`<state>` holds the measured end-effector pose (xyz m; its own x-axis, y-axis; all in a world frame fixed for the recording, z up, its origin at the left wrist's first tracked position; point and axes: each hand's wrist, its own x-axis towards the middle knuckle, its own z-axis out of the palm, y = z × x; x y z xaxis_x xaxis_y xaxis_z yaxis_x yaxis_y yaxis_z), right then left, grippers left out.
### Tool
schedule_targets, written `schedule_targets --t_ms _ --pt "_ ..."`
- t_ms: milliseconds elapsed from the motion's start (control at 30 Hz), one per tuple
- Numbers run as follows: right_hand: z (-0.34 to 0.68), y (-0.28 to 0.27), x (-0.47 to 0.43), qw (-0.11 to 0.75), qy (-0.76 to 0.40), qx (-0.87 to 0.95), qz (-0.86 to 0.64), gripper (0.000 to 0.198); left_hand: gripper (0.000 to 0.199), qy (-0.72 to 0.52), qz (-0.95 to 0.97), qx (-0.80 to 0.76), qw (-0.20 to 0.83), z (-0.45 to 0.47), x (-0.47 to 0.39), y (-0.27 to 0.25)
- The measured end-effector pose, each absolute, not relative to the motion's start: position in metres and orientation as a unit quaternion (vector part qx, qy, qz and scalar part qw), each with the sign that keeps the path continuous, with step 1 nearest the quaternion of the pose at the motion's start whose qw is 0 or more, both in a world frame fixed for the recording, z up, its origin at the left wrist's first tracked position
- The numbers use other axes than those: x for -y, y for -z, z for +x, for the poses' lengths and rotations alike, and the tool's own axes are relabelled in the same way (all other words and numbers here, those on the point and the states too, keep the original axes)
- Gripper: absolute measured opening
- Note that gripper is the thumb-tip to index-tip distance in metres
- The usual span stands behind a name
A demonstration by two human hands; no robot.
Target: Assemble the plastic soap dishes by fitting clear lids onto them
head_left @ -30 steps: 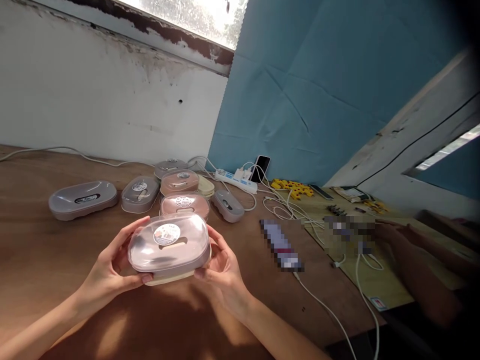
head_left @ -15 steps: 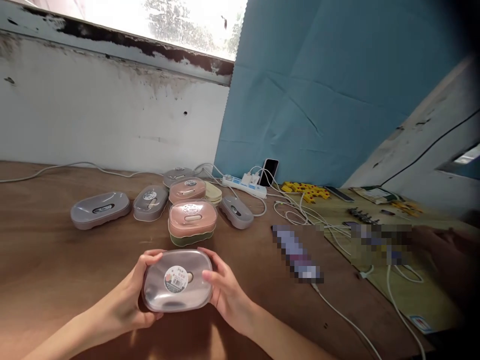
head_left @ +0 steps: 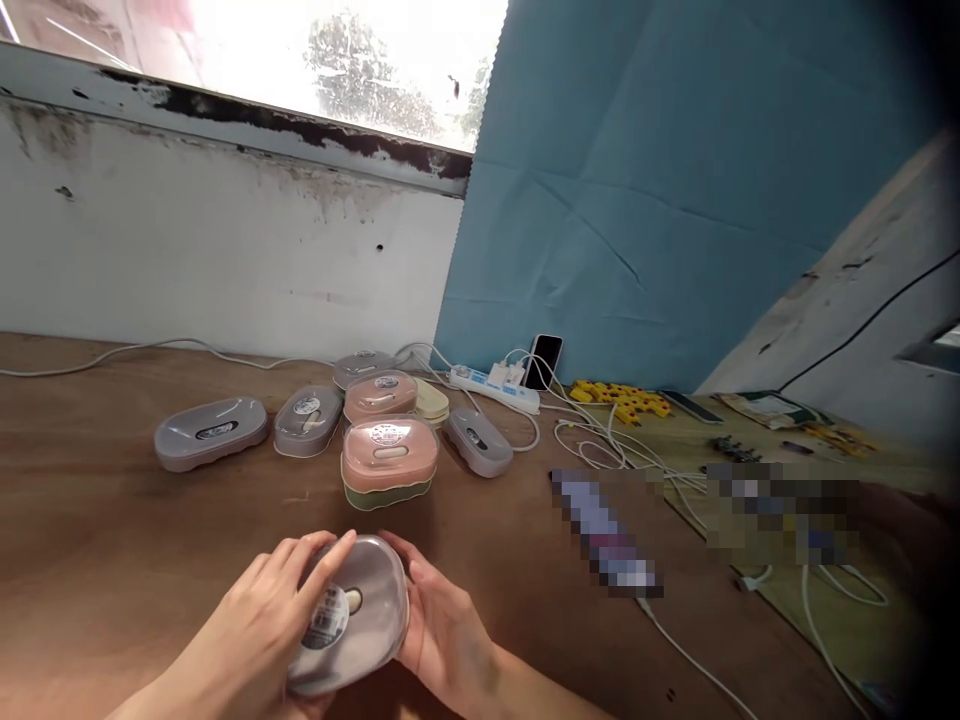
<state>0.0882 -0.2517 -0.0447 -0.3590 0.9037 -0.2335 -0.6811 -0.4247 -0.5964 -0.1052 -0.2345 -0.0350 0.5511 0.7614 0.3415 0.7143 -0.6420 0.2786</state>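
A grey oval soap box (head_left: pixel 375 620) with a clear lid and a round printed label is held low in front of me, turned at an angle. My left hand (head_left: pixel 262 610) grips its left side, fingers across the lid and partly over the label. Around the right edge curls my right hand (head_left: pixel 442 615), its fingers partly hidden behind the box. Just beyond them on the table stands a pink soap box (head_left: pixel 391 450) stacked on a green one (head_left: pixel 390 493).
Grey soap boxes (head_left: pixel 212 432) lie spread at the left and back, near another pink one (head_left: pixel 381 395) and cream ones (head_left: pixel 430 402). A power strip (head_left: pixel 495 388), white cables, a blurred-out phone (head_left: pixel 604 530) and yellow pieces (head_left: pixel 622 398) lie right. Another person's hand (head_left: pixel 900 520) shows at far right.
The soap box has tilted and turned in my hands and come lower. My left hand has shifted from its side edge to over the lid. The view has moved slightly.
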Motion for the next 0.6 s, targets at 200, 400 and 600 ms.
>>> schedule_targets --t_ms 200,400,600 --pt "0.089 0.048 0.252 0.474 -0.809 0.207 -0.279 0.066 0.077 -0.237 0.82 -0.517 0.063 -0.152 0.208 0.04" --pt "0.094 0.048 0.255 0.461 -0.806 0.25 -0.275 0.064 0.084 -0.203 0.721 -0.659 0.067 -0.159 0.144 -0.026" --pt "0.091 0.058 0.251 0.445 -0.803 0.318 -0.237 0.06 0.084 -0.155 0.655 -0.736 0.067 -0.106 0.056 -0.062"
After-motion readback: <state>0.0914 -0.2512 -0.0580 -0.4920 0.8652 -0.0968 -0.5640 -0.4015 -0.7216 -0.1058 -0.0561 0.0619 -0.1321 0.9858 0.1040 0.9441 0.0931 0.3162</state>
